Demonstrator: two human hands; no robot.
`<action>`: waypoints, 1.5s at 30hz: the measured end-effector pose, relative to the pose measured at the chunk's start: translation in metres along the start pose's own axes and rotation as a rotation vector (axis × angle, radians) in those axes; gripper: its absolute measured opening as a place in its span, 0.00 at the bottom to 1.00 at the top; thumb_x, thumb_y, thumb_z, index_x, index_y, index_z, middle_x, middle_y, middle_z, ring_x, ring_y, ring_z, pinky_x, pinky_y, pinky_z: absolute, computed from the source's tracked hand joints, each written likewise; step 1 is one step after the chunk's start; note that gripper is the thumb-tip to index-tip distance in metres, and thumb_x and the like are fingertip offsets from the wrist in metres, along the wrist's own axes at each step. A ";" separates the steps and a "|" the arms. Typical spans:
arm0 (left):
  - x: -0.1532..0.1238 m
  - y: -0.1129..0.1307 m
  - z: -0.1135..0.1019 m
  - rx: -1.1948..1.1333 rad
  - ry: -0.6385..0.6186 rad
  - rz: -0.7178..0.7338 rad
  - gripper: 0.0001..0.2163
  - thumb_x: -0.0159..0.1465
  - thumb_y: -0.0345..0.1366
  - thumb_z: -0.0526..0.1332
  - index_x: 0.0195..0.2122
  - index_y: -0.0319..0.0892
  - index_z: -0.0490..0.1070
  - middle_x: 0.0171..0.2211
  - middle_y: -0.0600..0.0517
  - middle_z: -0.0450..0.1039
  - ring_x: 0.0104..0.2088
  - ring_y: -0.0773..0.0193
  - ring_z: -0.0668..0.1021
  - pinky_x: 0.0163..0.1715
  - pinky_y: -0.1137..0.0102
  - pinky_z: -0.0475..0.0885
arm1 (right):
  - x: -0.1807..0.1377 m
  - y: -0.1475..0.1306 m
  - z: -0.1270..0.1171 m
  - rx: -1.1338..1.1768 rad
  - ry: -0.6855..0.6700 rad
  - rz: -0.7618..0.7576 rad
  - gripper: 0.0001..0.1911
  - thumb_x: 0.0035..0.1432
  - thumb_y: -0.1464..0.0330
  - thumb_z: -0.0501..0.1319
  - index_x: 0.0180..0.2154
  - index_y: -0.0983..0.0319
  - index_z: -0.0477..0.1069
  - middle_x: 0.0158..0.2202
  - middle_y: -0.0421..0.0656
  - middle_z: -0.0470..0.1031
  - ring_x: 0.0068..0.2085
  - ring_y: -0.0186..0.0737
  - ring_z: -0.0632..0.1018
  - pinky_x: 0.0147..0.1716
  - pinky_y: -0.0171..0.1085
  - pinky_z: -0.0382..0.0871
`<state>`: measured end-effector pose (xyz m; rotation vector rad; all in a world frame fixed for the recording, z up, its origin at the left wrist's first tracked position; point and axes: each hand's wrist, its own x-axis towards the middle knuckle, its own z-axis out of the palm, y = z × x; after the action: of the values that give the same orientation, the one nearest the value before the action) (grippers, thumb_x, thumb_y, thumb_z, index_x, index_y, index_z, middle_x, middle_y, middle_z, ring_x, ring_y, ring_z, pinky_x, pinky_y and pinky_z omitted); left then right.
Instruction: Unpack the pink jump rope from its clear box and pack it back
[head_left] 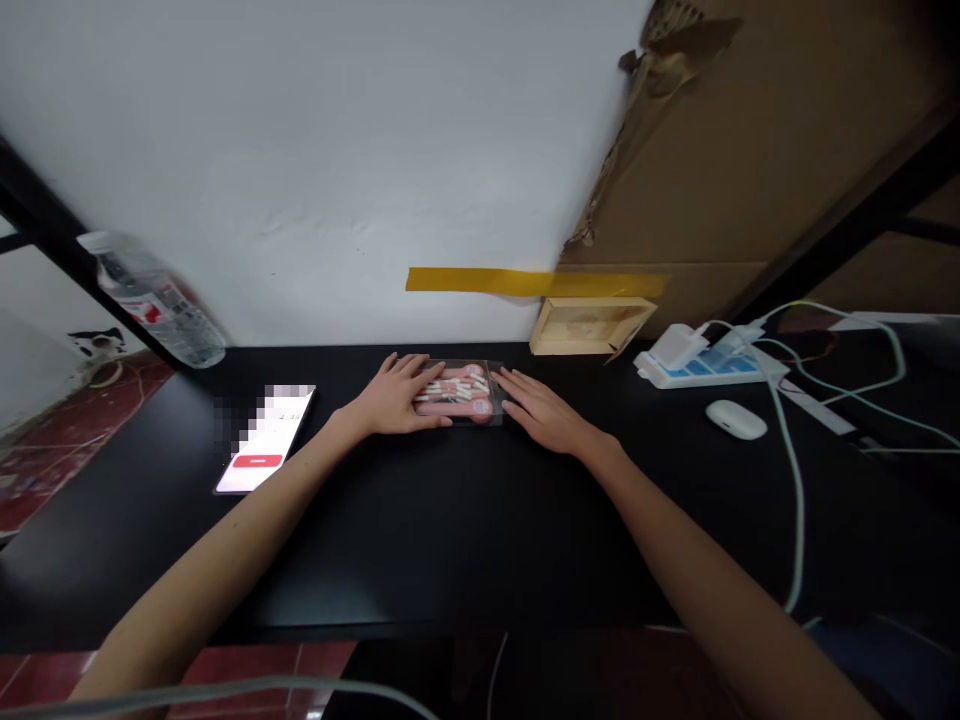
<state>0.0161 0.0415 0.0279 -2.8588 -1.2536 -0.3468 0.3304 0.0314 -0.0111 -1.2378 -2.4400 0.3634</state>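
Note:
A flat clear package [459, 390] lies on the black table [450, 530], showing pink parts and several small white stick-like pieces; their exact kind I cannot make out. My left hand [400, 397] rests over its left end with the fingers spread, hiding that edge. On the other side, my right hand [541, 408] lies flat, fingers stretched out, its fingertips at the package's right edge. Neither hand is closed around anything.
A lit phone [271, 435] lies at the left, with a clear bottle [161, 300] behind it. Behind my right hand is a small wooden tray [589, 325]. Further right are a power strip [697, 370] with cables and a white oval case [736, 419].

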 end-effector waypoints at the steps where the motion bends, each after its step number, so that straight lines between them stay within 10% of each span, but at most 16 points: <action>1: 0.000 0.000 0.000 0.003 -0.001 0.002 0.42 0.62 0.67 0.56 0.70 0.44 0.55 0.67 0.37 0.58 0.67 0.41 0.61 0.64 0.40 0.51 | 0.000 -0.001 0.002 -0.013 -0.003 -0.002 0.32 0.71 0.53 0.47 0.71 0.54 0.50 0.72 0.44 0.52 0.72 0.52 0.54 0.69 0.59 0.51; 45: 0.002 0.004 0.002 0.013 -0.013 0.038 0.43 0.62 0.67 0.55 0.70 0.41 0.53 0.67 0.35 0.58 0.67 0.38 0.61 0.64 0.39 0.51 | 0.018 -0.031 0.020 0.096 0.450 0.131 0.12 0.59 0.65 0.60 0.39 0.56 0.82 0.52 0.47 0.78 0.53 0.53 0.77 0.56 0.56 0.70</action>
<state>0.0206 0.0403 0.0272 -2.8745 -1.1976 -0.3191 0.2899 0.0269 -0.0131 -1.2804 -1.9471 0.2062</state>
